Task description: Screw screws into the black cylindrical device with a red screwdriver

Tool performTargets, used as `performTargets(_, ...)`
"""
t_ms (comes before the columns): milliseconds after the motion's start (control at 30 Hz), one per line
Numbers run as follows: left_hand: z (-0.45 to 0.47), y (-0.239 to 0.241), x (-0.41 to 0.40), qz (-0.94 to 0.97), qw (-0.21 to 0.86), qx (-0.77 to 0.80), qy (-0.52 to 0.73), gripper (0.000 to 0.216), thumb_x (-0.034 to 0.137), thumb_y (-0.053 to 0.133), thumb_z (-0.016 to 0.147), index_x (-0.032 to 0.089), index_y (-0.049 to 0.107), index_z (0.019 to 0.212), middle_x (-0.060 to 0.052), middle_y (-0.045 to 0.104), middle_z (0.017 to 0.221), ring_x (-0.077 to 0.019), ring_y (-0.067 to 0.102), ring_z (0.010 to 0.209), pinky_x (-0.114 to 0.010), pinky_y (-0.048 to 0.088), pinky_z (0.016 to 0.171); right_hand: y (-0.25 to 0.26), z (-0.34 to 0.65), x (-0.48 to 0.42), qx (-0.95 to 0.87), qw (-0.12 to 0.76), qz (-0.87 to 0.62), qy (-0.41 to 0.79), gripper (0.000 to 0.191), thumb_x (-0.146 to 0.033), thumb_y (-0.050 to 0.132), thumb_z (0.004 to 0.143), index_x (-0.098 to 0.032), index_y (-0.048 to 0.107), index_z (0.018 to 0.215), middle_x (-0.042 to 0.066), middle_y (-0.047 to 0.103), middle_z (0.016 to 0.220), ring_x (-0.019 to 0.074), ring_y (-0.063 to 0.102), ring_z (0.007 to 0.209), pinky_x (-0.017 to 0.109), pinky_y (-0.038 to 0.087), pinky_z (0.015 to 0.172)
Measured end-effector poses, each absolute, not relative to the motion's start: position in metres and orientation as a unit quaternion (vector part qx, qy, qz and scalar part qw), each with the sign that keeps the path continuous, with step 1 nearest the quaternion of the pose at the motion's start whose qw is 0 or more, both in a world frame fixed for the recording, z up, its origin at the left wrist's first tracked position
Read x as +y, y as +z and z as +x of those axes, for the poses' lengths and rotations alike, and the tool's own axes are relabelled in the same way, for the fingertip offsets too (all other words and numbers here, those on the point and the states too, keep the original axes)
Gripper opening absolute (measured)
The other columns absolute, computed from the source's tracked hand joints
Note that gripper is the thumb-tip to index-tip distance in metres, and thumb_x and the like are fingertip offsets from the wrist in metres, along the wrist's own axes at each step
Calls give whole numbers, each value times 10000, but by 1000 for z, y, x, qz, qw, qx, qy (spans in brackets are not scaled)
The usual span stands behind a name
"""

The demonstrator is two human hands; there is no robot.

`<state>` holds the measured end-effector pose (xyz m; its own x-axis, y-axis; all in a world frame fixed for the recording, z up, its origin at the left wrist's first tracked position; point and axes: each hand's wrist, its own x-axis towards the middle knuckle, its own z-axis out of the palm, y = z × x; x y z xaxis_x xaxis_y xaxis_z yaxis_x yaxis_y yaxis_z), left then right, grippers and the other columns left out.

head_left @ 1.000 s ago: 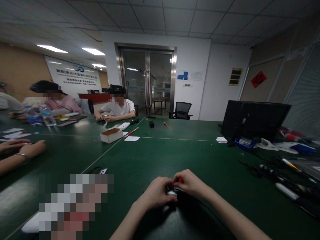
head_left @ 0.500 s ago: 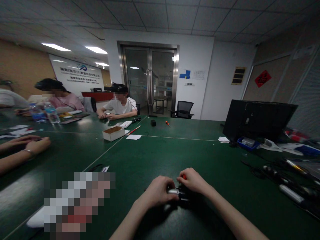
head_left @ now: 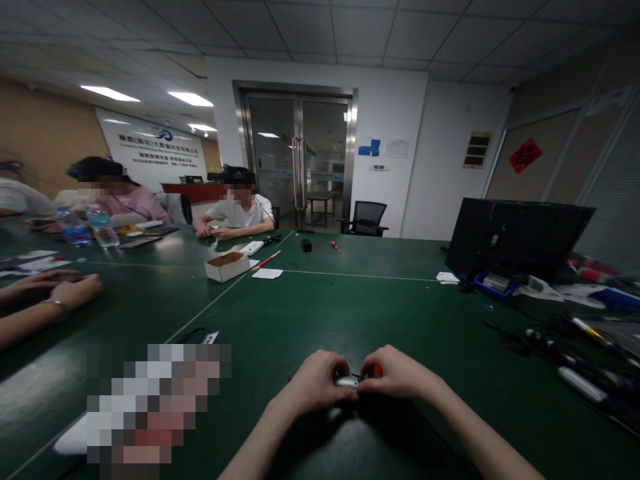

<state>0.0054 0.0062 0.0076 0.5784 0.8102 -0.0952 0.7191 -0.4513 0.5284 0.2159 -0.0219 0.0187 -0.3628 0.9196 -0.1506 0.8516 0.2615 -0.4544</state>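
Both of my hands meet low in the middle of the green table. My left hand is closed around a small silver and black object. My right hand is closed on a small tool with a red handle, its tip against that object. The two hands touch each other and hide most of what they hold.
A black monitor stands at the right, with cables and tools in front of it. A small open cardboard box, a paper slip and a red screwdriver lie further back. Other people sit at the left and far side; another person's hands rest at left.
My right hand has dropped a little and turned, so the red handle now shows at its thumb side. My left hand stays closed on the silver object. The view shifted slightly.
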Motion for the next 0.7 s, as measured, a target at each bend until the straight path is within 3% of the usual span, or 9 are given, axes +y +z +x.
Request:
performTargets(133,1,8,9,837,305,436,128,307,437,732,791,161,775,919,-54,752,914,-217,664,828,-270,446,723,16,208,-45,-796,48,-573,190,388,-426,843,731,-201,755,1033,60,761,982,224,670,835,256,351,612)
performTargets(233,-1,9,13,830,302,442,156,308,419,614,895,156,774,882,-61,755,879,-209,662,818,-271,448,720,11,208,-61,-787,55,-586,184,388,-427,866,706,-208,737,1000,57,755,1001,235,666,866,272,363,655)
performTargets(333,-1,9,16,828,261,471,155,231,320,609,899,161,774,877,-68,760,893,-215,670,842,-277,445,738,6,218,-80,-776,66,-595,198,363,-436,868,687,-220,731,944,40,748,969,241,659,876,284,374,686)
performTargets(533,3,1,15,843,228,472,116,227,232,656,876,173,767,1065,-89,744,1069,-237,677,971,-297,471,840,-1,267,-120,-704,99,-657,249,245,-330,696,776,-250,727,1005,49,747,1065,248,677,974,304,447,791)
performTargets(700,8,-6,15,855,228,452,114,249,218,663,880,186,761,1106,-90,732,1100,-248,667,1024,-317,475,897,-18,351,-140,-609,110,-754,220,408,-519,595,760,-275,751,1046,101,762,1156,316,695,1058,368,527,871)
